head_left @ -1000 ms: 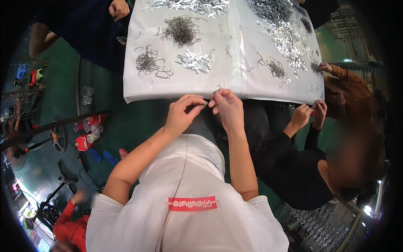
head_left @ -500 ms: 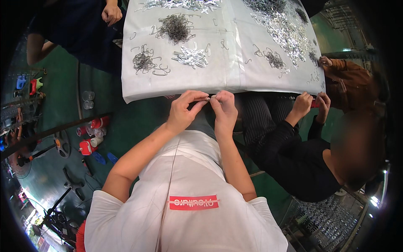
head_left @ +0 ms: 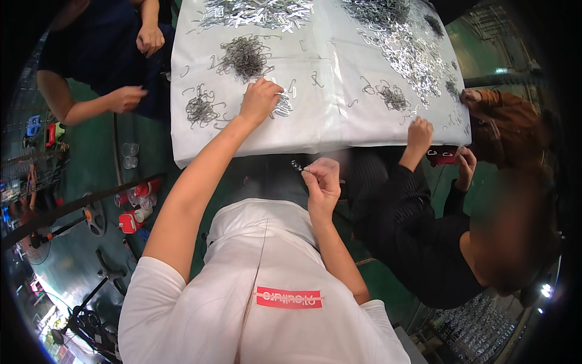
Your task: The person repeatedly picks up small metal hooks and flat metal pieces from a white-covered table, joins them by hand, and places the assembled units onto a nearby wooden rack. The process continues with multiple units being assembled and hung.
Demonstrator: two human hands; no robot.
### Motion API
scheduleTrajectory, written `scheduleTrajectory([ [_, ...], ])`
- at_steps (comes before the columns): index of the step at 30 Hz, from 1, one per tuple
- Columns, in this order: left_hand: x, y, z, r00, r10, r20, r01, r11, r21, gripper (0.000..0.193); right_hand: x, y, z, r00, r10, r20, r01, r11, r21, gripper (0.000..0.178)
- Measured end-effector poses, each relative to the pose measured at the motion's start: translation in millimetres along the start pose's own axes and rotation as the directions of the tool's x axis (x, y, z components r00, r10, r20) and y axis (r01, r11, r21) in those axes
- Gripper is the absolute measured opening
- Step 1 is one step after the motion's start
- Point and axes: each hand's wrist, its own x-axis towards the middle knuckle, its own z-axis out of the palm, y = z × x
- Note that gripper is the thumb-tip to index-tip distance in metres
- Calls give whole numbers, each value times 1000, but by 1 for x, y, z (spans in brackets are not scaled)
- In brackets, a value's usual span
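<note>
My left hand (head_left: 262, 100) reaches onto the table, its fingertips drawn together over a small pile of shiny flat metal pieces (head_left: 283, 108). Whatever lies between those fingertips is hidden. Below the table's front edge, my right hand (head_left: 324, 182) pinches a small shiny metal piece (head_left: 296, 164) between thumb and forefinger. That piece points left and is too small to make out fully. Beyond my left hand is a heap of dark wire hooks (head_left: 244, 57). A smaller heap of similar hooks (head_left: 200, 108) rests to its left.
A white sheet covers the table (head_left: 312, 130). Larger metal heaps (head_left: 257, 13) lie at the far side. On the right, a person in black (head_left: 418, 242) handles small pieces; another person's hand (head_left: 150, 40) is at the upper left. Red containers (head_left: 128, 222) stand on the floor at left.
My hands were together at the table's front edge. The left has moved up and forward to the shiny pile, while the right has dropped slightly with the small metal piece.
</note>
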Motion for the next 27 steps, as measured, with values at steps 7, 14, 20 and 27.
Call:
scheduleTrajectory([
  [7, 12, -10, 13, 940, 161, 302, -232, 948, 218, 16, 4, 3, 0, 1000, 19, -7, -19, 999, -39, 12],
  [14, 17, 0, 11, 961, 86, 264, -152, 959, 238, 13, 3, 3, 3, 1000, 9, 13, -8, 997, -83, 11],
  [20, 9, 17, -21, 921, -321, 220, 351, 929, -114, 14, -1, 2, 6, 999, 30, 41, -26, 995, -92, 10],
  [27, -40, 70, -73, 722, -420, 551, 692, 417, -590, 20, -3, 5, 13, 998, 52, 42, -47, 990, -131, 8],
])
